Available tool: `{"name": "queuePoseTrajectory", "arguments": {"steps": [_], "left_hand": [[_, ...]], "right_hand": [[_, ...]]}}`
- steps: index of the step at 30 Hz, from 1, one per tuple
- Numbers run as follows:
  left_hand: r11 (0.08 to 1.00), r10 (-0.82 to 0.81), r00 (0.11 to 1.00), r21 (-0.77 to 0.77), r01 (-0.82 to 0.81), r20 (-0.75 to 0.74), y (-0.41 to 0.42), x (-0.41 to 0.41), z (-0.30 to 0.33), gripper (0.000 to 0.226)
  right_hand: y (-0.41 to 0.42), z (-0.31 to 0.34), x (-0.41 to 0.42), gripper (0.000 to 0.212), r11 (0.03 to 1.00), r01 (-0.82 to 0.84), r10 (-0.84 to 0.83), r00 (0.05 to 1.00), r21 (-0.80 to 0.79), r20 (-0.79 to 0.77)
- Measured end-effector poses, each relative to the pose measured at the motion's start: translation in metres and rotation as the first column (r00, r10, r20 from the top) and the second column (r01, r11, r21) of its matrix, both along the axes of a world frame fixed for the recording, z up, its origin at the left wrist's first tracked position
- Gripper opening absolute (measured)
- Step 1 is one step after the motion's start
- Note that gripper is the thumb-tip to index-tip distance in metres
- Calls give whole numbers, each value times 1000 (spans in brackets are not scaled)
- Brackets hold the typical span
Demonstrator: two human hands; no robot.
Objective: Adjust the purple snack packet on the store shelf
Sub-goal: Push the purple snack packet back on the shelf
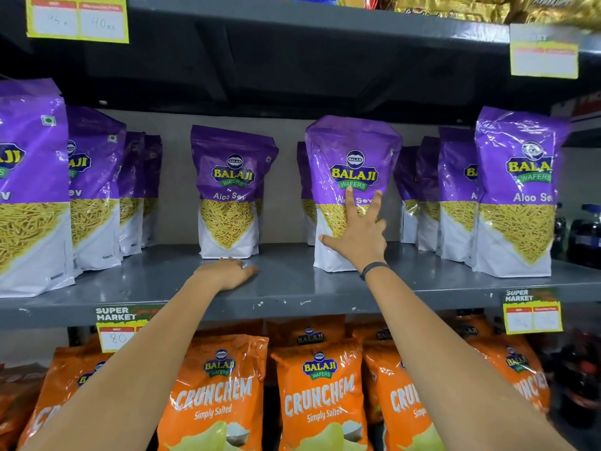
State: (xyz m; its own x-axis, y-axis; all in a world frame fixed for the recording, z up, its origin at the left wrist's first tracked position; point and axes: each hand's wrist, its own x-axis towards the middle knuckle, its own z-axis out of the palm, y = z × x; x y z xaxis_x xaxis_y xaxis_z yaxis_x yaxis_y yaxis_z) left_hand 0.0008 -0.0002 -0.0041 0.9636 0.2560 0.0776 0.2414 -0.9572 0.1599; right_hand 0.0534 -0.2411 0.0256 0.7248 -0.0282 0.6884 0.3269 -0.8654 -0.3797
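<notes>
On the grey shelf (292,288): right hand (356,237) splayed flat against Aloo Sev packet (353,151); left hand (227,271) resting loosely curled, empty.

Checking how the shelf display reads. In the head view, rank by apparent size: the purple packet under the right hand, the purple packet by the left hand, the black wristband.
1. Purple packet under the right hand
2. Purple packet by the left hand, which stands further back, so true sizes may match
3. Black wristband
</notes>
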Motion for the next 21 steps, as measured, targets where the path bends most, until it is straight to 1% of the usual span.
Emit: {"name": "queuePoseTrajectory", "arguments": {"steps": [21], "left_hand": [[1000,10,1000,1,-10,-14,6,6,-1,70]], "right_hand": [[-19,-1,-44,109,1000,10,-10,1000,0,18]]}}
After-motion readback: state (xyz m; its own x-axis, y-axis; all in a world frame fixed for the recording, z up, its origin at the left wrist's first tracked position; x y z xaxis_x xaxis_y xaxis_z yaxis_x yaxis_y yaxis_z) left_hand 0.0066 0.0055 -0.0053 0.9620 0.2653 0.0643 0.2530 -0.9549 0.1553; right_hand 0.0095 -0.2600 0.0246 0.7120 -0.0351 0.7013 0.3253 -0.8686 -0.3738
